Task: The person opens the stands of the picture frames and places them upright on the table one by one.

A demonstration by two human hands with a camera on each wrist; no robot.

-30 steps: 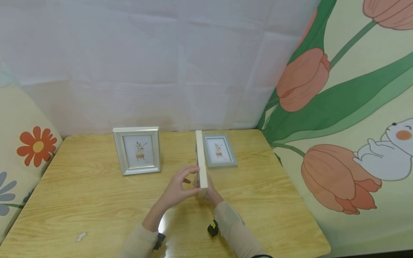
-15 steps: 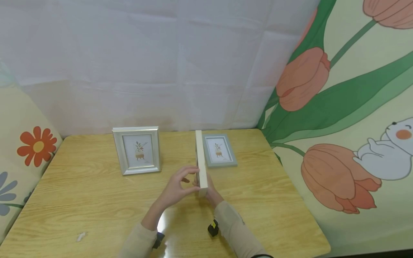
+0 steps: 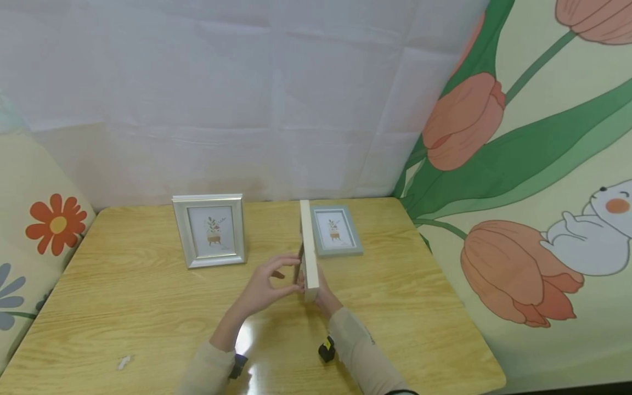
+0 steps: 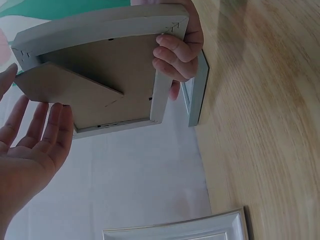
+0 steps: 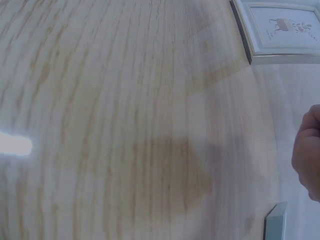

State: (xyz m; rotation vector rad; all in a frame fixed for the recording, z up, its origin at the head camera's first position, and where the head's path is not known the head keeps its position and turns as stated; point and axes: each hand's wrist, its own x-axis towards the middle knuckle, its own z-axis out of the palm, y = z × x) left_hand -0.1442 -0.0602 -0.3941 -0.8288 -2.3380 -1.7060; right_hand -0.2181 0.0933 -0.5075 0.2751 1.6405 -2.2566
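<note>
A pale picture frame (image 3: 309, 241) stands edge-on to the head view, held upright in the middle of the table. My right hand (image 3: 327, 293) grips its near lower part, its fingers (image 4: 175, 54) curled over the border onto the back. My left hand (image 3: 264, 288) pinches the free end of the brown stand flap (image 4: 60, 85) between thumb and fingers. The flap tilts away from the brown backing (image 4: 130, 60). The frame's front is hidden. Only a bit of the right hand shows at the right wrist view's edge.
A silver picture frame (image 3: 185, 236) with a plant print stands upright at the left. A grey-blue picture frame (image 3: 340, 252) sits right behind the held one. The wooden table (image 3: 148, 318) meets a white cloth (image 3: 222, 109) at the back. A white mark (image 3: 124, 362) shows at the front left.
My left hand has moved slightly left and toward me, and the stand flap has swung out from the frame's back. The right hand has barely moved.
</note>
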